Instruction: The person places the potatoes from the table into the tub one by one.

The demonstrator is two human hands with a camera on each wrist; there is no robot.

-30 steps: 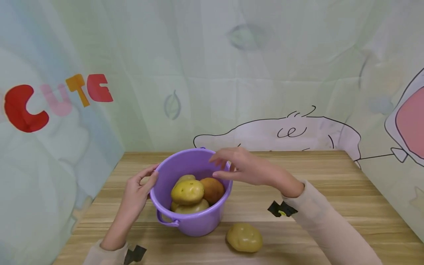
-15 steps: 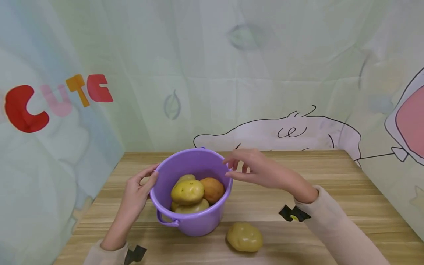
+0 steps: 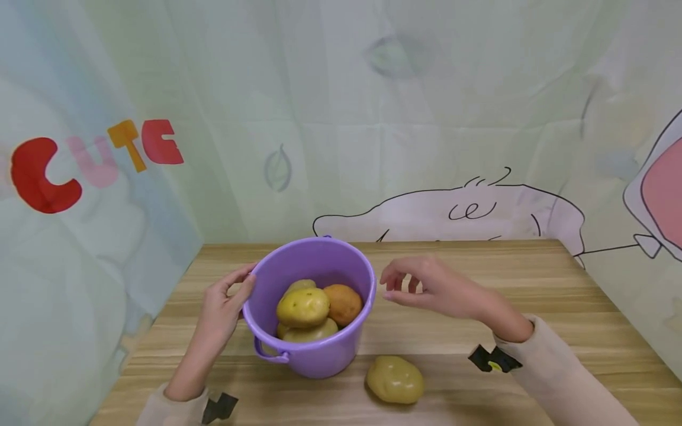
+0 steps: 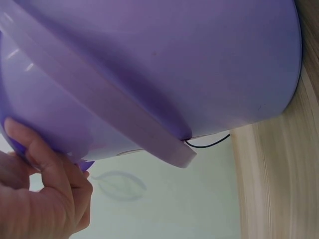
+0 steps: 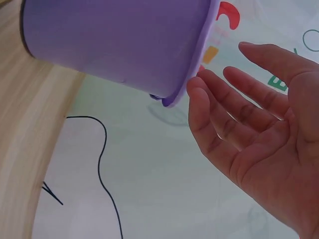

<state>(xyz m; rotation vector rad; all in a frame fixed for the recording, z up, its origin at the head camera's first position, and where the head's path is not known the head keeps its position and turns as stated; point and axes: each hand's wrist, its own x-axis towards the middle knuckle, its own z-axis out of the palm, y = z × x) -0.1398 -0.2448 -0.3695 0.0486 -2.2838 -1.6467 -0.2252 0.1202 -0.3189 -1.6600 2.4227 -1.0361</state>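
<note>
A purple bucket (image 3: 326,358) stands on the table. My left hand (image 3: 219,310) grips its left rim, thumb over the edge; the left wrist view shows the fingers (image 4: 42,154) against the bucket's outer wall. Inside lie several potatoes: a yellow one (image 3: 302,307) on top, others partly hidden below and behind it, and an orange-brown roundish one (image 3: 344,304) at the right. My right hand (image 3: 439,285) hovers just right of the rim, fingers loosely bent and holding nothing. In front of it, to the bucket's right, a single potato (image 3: 395,380) rests on the table.
The wood-grain table (image 3: 479,260) ends at a printed cloth backdrop (image 3: 341,118), which also rises at both sides. The bucket's purple handle (image 4: 109,99) hangs down along its outer wall, looping at the front left.
My right hand has drawn back from over the bucket's right rim, moving right and slightly down, to beside it. My left hand, the bucket and the potatoes keep their places.
</note>
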